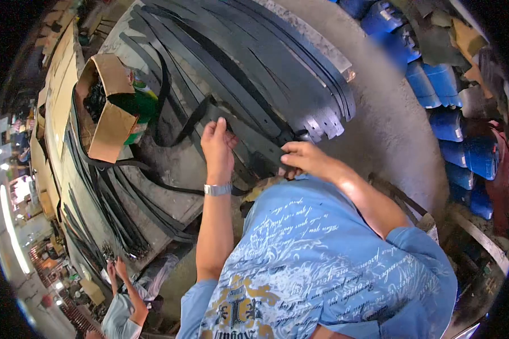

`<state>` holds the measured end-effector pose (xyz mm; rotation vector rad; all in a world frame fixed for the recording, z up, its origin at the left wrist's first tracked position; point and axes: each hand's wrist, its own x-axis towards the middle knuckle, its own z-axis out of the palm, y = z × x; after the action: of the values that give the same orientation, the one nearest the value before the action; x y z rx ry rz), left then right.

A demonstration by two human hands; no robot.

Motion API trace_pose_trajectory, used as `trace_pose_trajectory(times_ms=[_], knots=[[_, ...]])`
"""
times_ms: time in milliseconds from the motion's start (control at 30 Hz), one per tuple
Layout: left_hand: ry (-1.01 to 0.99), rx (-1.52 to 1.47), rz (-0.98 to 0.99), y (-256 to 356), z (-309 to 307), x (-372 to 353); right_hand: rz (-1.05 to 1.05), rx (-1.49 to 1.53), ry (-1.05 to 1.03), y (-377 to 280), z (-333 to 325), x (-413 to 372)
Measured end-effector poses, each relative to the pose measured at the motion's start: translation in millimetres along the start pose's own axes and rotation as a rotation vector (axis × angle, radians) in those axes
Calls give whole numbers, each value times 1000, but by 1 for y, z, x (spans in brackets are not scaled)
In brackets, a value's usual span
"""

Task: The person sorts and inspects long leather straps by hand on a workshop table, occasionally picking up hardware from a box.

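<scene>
One dark strap (pixel 258 139) is pinched by left grip (pixel 219 140) and right grip (pixel 303 157).

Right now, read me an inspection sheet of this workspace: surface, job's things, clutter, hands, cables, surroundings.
Surface: grey table, largely covered.
Job's things: one dark strap held up in the hands; many other straps lying along the table.
Clutter: open carton with black contents; green item beside it.
Hands: left hand and right hand both grip the strap.
Cables: nothing seen.
Surroundings: co-worker at the picture's lower left; blue bundles at right.
</scene>
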<state>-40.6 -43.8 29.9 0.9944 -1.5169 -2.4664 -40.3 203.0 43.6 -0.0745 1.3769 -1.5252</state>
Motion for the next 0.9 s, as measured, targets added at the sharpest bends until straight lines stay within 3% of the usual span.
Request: trace_pose_trajectory(times_ms=[167,467,500,600,633,800,900], knots=[[9,11,-19,4,35,-5,-32,28,68,-6,-29,-28],[-44,10,-12,-14,40,-11,-77,10,-46,8,-53,-34],[-29,-35,-3,-10,50,-19,-52,-78,-14,15,-57,-31],[-7,117,1,-15,49,-31,-261,-277,175,9,-52,-28],[-53,143,-13,-18,53,-38,-198,-151,163,8,-53,-23],[-343,371,-28,-44,62,-69,-358,-199,141,3,-40,15],[-305,269,-57,-49,53,-64,-391,-279,199,-25,-21,0]])
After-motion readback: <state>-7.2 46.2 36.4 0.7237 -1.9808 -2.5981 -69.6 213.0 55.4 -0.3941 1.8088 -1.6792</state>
